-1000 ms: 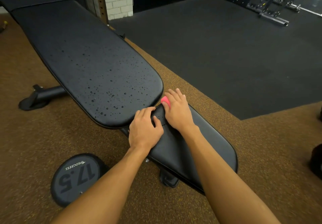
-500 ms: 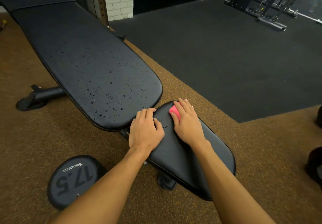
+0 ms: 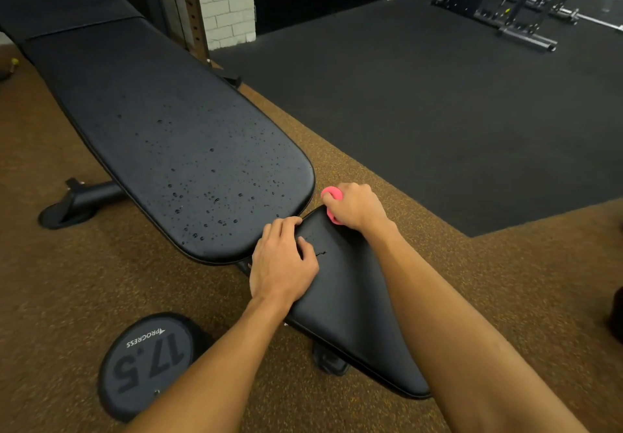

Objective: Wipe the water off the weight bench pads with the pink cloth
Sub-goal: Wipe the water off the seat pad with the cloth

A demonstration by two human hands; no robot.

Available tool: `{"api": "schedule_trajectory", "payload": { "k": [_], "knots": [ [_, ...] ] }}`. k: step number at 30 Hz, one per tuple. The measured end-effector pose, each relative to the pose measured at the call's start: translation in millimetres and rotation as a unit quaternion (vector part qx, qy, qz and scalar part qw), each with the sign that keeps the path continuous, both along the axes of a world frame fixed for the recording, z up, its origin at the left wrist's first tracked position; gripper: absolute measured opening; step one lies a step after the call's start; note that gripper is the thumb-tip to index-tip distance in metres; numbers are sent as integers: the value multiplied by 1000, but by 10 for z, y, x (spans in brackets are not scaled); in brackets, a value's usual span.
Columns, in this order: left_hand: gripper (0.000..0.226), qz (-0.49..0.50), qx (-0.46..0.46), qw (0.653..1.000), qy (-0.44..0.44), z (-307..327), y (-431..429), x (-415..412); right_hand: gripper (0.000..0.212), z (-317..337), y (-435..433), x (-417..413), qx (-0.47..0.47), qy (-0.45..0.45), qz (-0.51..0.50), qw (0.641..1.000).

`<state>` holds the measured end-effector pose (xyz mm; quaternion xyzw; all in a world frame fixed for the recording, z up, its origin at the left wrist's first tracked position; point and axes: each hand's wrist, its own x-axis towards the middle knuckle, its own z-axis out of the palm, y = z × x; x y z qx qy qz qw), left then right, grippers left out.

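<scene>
The black weight bench has a long back pad point(image 3: 188, 149) dotted with water drops, thickest near its close end, and a short seat pad point(image 3: 354, 311) just below it. My left hand point(image 3: 283, 264) rests on the seat pad's far left corner, fingers lightly bent at the gap between the pads. My right hand point(image 3: 357, 206) grips the bunched pink cloth point(image 3: 328, 194) at the seat pad's far right corner, over its edge. Only small bits of the cloth show around my fingers.
A round black 17.5 weight point(image 3: 148, 362) lies on the brown floor by the seat's left side. The bench's rear foot point(image 3: 77, 201) sticks out left. Black rubber flooring point(image 3: 438, 112) and rack frames point(image 3: 526, 31) lie to the right and back.
My right hand has slid the cloth from the middle of the seat pad's far end out to its right corner, and now bunches it in a fist. My left hand stayed put.
</scene>
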<state>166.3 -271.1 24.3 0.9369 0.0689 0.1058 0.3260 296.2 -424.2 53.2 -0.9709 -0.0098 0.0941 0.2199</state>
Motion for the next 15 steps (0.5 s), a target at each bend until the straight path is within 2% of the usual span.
{"api": "schedule_trajectory", "payload": {
  "k": [6,11,15],
  "knots": [
    [35,2,4,1000,-5,8,-15,0,45,-35,-287,-6,41,37,-38,998],
    [34,1,11,1000,-3,12,-24,0,32,-39,-165,128,57,47,8,997],
    [34,0,3,1000,-2,8,-7,13,30,-70,-230,134,95,54,18,994]
  ]
}}
